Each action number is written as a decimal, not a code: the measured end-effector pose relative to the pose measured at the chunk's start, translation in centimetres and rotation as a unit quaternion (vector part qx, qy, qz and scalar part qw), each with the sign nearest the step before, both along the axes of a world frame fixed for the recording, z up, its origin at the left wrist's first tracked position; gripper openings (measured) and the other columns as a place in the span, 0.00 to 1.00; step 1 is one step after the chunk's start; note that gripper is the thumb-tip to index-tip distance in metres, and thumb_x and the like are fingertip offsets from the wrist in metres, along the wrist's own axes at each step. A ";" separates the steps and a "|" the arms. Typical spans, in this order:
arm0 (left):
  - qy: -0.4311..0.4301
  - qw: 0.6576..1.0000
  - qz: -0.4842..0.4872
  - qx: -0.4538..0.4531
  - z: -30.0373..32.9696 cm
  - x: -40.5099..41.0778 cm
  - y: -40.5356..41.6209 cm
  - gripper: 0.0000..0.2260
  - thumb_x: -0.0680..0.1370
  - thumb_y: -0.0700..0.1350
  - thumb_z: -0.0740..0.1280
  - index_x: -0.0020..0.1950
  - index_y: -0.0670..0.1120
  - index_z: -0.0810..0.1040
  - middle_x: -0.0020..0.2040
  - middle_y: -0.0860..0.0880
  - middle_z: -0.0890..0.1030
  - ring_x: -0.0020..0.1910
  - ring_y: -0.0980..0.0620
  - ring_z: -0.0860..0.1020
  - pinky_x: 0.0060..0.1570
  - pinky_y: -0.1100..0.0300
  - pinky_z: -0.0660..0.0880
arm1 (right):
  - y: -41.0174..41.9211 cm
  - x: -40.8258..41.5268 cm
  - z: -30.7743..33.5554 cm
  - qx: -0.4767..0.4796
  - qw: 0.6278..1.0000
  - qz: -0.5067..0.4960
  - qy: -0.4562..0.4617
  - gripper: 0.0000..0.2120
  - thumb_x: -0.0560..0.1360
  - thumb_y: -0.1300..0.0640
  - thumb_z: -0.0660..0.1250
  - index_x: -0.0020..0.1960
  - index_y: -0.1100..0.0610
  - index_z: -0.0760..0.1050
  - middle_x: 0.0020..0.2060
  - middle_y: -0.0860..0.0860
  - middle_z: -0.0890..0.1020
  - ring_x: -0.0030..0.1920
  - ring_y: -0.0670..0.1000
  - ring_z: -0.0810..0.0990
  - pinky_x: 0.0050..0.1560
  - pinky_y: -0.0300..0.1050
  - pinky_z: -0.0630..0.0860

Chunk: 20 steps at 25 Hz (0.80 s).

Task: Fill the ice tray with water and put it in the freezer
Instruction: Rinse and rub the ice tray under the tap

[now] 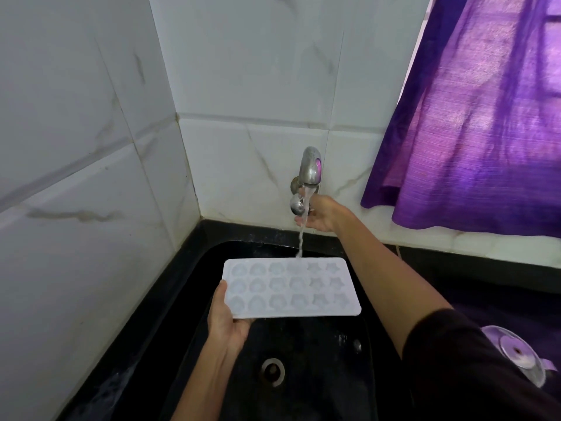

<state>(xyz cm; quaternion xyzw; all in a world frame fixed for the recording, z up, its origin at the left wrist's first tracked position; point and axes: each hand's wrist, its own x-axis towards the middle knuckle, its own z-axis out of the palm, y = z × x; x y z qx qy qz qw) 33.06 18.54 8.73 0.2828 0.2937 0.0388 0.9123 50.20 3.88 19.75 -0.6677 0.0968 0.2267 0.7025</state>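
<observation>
A white ice tray (pixel 291 287) with several shaped cells is held level over the black sink (pixel 194 256). My left hand (pixel 228 318) grips its near left corner, thumb on top. A steel tap (pixel 310 166) on the tiled wall runs a stream of water (pixel 301 235) onto the tray's far edge. My right hand (pixel 322 211) reaches up to the tap's round handle (pixel 297 205), its fingers curled round it just behind the stream.
White marble-look tiles cover the left and back walls. A purple curtain (pixel 473 117) hangs at the right above the black counter. The sink drain (pixel 272 371) lies below the tray. A steel lid (pixel 516 354) sits at the lower right.
</observation>
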 end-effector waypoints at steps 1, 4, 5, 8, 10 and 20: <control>0.000 1.000 -0.003 0.000 -0.1 0.2 0.2 0.13 0.81 0.51 0.58 0.58 0.44 0.74 0.53 0.40 0.80 0.53 0.39 0.79 0.51 0.39 0.75 | 0.6 0.6 -0.2 0.003 1.000 0.001 0.007 0.10 0.80 0.57 0.60 0.60 0.58 0.73 0.39 0.56 0.73 0.39 0.52 0.75 0.51 0.48 0.77; 0.001 1.000 -0.009 0.003 -0.7 0.6 0.9 0.16 0.81 0.51 0.58 0.63 0.43 0.72 0.56 0.40 0.80 0.54 0.39 0.78 0.52 0.40 0.75 | 1.5 2.2 -1.3 -0.004 1.000 -0.002 0.017 0.07 0.80 0.57 0.60 0.52 0.61 0.70 0.37 0.56 0.72 0.37 0.52 0.75 0.49 0.47 0.78; 0.002 1.000 -0.011 0.003 -0.9 0.8 1.1 0.17 0.80 0.51 0.58 0.65 0.43 0.72 0.57 0.40 0.80 0.55 0.40 0.78 0.52 0.40 0.75 | 1.5 2.6 -1.7 0.001 1.000 -0.005 0.018 0.08 0.80 0.56 0.60 0.50 0.62 0.71 0.38 0.56 0.72 0.37 0.52 0.75 0.47 0.47 0.78; -0.001 1.000 -0.013 -0.004 -1.4 1.0 1.5 0.19 0.80 0.52 0.58 0.67 0.43 0.71 0.59 0.40 0.79 0.56 0.40 0.79 0.50 0.41 0.78 | 1.3 3.0 -2.5 0.033 0.999 -0.010 0.018 0.11 0.80 0.53 0.60 0.46 0.61 0.71 0.38 0.56 0.73 0.35 0.52 0.74 0.40 0.44 0.78; -0.005 1.000 -0.012 -0.010 -1.6 1.1 1.6 0.19 0.81 0.52 0.57 0.67 0.43 0.71 0.59 0.41 0.80 0.55 0.41 0.79 0.49 0.41 0.78 | 1.0 3.2 -2.9 0.067 0.997 -0.002 0.022 0.13 0.80 0.51 0.61 0.49 0.62 0.71 0.38 0.56 0.73 0.35 0.51 0.74 0.36 0.43 0.77; 0.002 1.000 -0.005 -0.013 -2.2 1.6 2.1 0.14 0.81 0.51 0.58 0.59 0.45 0.75 0.52 0.43 0.83 0.53 0.41 0.80 0.44 0.41 0.79 | 0.4 3.1 -5.1 0.282 0.958 -0.026 0.049 0.14 0.78 0.51 0.64 0.55 0.62 0.71 0.40 0.57 0.77 0.37 0.50 0.76 0.38 0.41 0.81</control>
